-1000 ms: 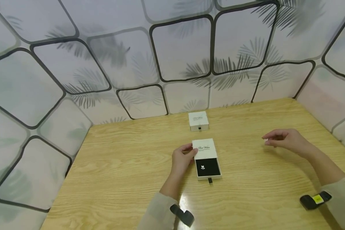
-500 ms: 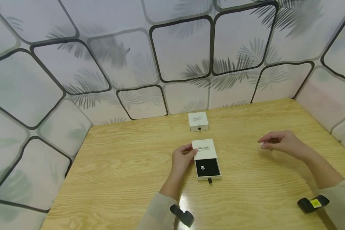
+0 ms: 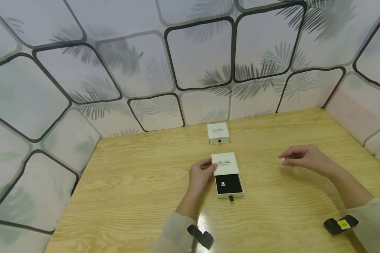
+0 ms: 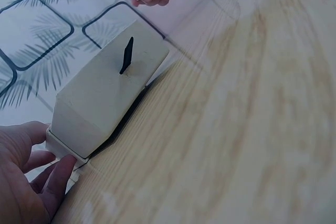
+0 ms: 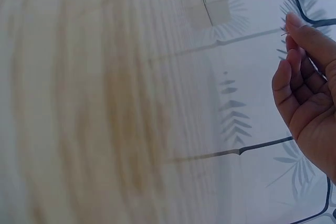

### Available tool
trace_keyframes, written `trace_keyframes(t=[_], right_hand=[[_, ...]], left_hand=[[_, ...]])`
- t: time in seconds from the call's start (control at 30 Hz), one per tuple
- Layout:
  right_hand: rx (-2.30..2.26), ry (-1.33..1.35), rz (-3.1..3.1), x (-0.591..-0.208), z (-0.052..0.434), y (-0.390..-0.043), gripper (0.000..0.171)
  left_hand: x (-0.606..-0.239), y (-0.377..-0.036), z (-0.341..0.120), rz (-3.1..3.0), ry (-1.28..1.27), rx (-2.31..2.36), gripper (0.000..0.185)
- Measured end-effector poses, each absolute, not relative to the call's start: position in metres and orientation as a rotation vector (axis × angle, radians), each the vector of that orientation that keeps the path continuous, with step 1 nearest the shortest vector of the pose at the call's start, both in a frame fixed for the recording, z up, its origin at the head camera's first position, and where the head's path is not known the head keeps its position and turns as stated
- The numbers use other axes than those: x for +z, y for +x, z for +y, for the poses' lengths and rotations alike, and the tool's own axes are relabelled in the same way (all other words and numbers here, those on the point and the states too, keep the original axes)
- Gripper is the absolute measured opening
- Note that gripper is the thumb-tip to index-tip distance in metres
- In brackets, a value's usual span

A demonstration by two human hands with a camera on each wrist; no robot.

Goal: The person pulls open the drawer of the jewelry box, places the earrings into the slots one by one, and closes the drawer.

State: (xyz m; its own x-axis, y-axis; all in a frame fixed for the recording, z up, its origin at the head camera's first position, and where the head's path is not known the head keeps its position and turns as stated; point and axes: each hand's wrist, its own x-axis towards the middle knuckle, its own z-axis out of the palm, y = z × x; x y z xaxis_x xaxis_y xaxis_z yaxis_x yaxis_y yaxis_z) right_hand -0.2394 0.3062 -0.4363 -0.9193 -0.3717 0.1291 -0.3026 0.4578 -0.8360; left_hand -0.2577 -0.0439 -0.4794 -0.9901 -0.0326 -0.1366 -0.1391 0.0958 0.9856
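A white slide box lies mid-table with its drawer pulled toward me. The black insert shows, with a tiny silver piece lying on it and a black pull tab at the front. My left hand grips the box's left side; in the left wrist view its fingers curl at the box corner. My right hand hovers to the box's right, above the table, pinching a small silver piece. In the right wrist view that piece is a thin glint at the fingertips.
A second white box, closed, sits farther back near the patterned wall. The wooden table is enclosed by walls on the left, back and right. Black wrist straps show at both sleeves.
My right hand has drifted left toward the open box and slightly lower, still pinching the small piece. The left hand and both boxes have not moved.
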Motion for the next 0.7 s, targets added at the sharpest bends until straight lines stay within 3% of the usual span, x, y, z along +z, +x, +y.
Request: trace_keyframes(t=[0.7], right_hand=[[-1.506, -0.808, 2.529, -0.440, 0.286, -0.242, 0.018]], left_hand=[[-0.479, -0.257, -0.044, 2.250, -0.167, 2.065, 0.035]])
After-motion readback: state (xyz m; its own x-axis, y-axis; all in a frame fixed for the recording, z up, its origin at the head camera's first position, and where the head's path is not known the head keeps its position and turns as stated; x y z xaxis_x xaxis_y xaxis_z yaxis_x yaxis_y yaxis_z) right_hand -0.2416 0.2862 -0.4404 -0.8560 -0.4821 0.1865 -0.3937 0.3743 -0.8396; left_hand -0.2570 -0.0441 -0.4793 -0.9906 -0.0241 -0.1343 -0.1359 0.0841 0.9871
